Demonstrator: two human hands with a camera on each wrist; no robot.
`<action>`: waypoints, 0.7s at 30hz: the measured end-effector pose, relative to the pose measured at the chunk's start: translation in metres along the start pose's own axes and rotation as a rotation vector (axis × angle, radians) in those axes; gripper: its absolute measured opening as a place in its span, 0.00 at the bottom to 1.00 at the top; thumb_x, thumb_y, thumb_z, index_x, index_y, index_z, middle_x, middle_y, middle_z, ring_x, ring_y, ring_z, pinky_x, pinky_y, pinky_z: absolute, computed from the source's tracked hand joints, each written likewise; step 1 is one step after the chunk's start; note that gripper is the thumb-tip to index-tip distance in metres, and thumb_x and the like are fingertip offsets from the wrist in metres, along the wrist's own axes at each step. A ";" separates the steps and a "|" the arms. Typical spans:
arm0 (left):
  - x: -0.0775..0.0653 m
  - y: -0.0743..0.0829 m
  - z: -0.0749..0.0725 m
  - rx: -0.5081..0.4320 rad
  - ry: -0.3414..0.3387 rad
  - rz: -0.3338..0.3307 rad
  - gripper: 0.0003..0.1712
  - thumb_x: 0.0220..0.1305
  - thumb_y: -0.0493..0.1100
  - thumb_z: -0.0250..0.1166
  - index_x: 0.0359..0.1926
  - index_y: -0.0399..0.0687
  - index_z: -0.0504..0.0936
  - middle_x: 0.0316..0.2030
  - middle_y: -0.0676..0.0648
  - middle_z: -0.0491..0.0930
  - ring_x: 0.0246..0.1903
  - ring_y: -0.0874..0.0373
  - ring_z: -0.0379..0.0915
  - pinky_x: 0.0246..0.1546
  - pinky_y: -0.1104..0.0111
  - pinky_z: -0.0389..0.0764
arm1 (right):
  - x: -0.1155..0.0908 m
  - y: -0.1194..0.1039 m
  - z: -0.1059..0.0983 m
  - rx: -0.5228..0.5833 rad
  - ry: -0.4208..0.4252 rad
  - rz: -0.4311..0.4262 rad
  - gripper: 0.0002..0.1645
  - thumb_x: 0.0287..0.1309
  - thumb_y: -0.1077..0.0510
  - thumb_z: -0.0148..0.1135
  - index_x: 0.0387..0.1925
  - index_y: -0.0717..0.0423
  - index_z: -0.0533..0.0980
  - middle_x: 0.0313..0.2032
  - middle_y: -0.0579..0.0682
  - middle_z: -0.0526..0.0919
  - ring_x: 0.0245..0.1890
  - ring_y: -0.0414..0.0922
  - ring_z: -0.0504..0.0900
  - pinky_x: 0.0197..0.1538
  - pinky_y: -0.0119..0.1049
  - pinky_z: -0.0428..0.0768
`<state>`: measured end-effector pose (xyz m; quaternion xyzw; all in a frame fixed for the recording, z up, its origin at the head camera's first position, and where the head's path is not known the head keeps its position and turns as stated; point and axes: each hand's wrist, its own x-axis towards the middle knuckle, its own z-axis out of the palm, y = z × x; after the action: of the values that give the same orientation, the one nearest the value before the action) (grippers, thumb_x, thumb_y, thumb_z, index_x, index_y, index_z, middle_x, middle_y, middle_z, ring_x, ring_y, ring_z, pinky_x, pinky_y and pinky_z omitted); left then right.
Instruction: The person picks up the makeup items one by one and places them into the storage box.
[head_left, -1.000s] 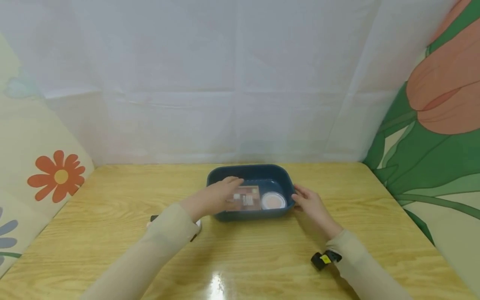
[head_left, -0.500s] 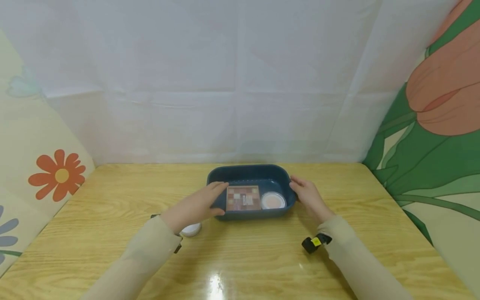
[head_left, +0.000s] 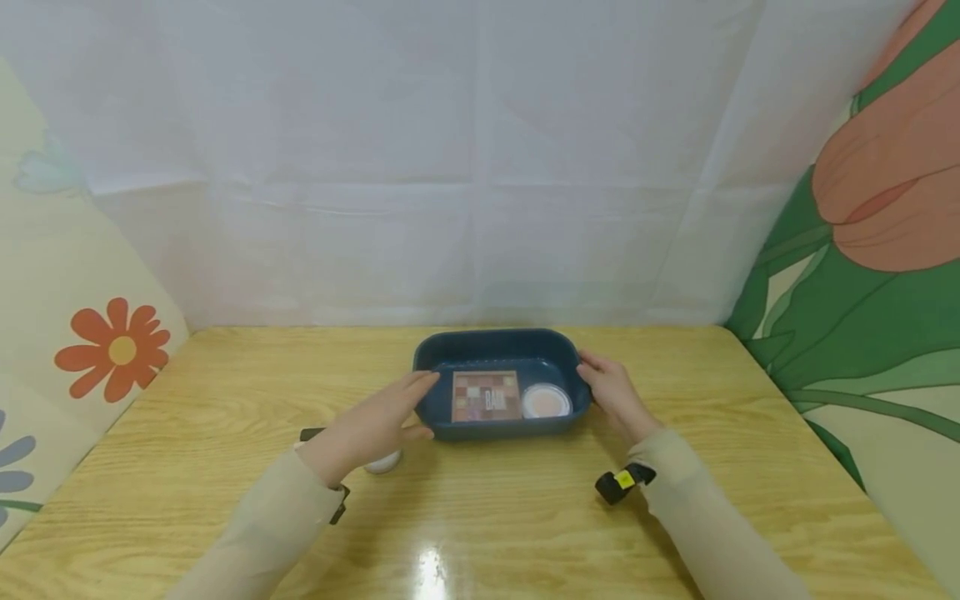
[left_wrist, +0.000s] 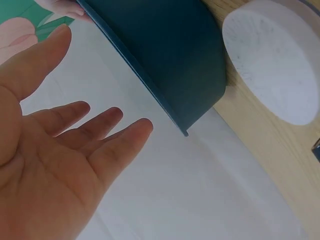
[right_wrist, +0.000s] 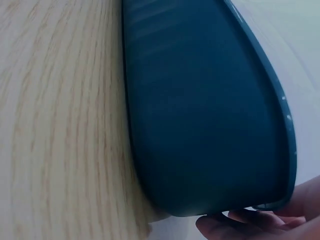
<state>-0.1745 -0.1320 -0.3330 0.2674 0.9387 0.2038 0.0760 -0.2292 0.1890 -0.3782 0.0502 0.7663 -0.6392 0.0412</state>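
Note:
A dark blue storage bin (head_left: 502,430) sits on the table with an eyeshadow palette (head_left: 486,397) and a round compact (head_left: 547,402) inside. My left hand (head_left: 369,427) is beside its left end, fingers spread and holding nothing. In the left wrist view a gap shows between the fingertips (left_wrist: 142,127) and the bin's wall. At the opposite end my right hand (head_left: 617,397) holds the bin by its rim. The right wrist view has those fingers (right_wrist: 220,226) against the outer wall, just under the rim, with the rest of the hand cut off.
A round white flat object (left_wrist: 272,60) lies on the table left of the bin, partly hidden by my left hand in the head view. Beyond that wrist shows a small dark thing (head_left: 311,433). A white cloth (head_left: 472,208) hangs behind the table's far edge.
My left hand has drawn back from over the palette to outside the bin's left end, uncovering the palette. The right hand has shifted slightly along the right end. The bin stays in place.

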 end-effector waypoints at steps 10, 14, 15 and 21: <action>-0.011 -0.003 0.001 0.012 0.035 0.000 0.42 0.64 0.42 0.66 0.71 0.32 0.56 0.69 0.30 0.57 0.67 0.36 0.55 0.65 0.46 0.60 | 0.001 0.002 0.003 -0.074 0.039 -0.047 0.27 0.72 0.67 0.41 0.68 0.75 0.56 0.69 0.69 0.55 0.70 0.61 0.54 0.70 0.49 0.57; -0.016 -0.005 0.001 0.013 0.043 0.005 0.42 0.64 0.41 0.66 0.72 0.32 0.55 0.69 0.30 0.57 0.67 0.36 0.56 0.64 0.46 0.62 | 0.000 0.002 0.003 -0.092 0.040 -0.043 0.27 0.73 0.67 0.41 0.68 0.74 0.56 0.69 0.69 0.56 0.71 0.61 0.54 0.70 0.49 0.57; -0.017 -0.006 0.001 0.011 0.043 0.002 0.42 0.65 0.41 0.66 0.72 0.32 0.55 0.69 0.31 0.57 0.67 0.36 0.56 0.64 0.45 0.63 | 0.000 0.002 0.003 -0.098 0.040 -0.043 0.27 0.73 0.67 0.41 0.68 0.74 0.56 0.69 0.69 0.56 0.71 0.61 0.54 0.70 0.49 0.57; -0.023 -0.010 0.002 -0.006 0.051 -0.015 0.43 0.64 0.42 0.66 0.72 0.33 0.55 0.69 0.32 0.58 0.67 0.36 0.57 0.63 0.46 0.64 | 0.001 0.003 0.001 -0.106 0.045 -0.049 0.27 0.72 0.67 0.41 0.68 0.75 0.56 0.69 0.70 0.56 0.70 0.61 0.55 0.70 0.49 0.58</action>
<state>-0.1596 -0.1510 -0.3382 0.2547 0.9417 0.2129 0.0545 -0.2301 0.1882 -0.3818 0.0435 0.8008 -0.5972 0.0109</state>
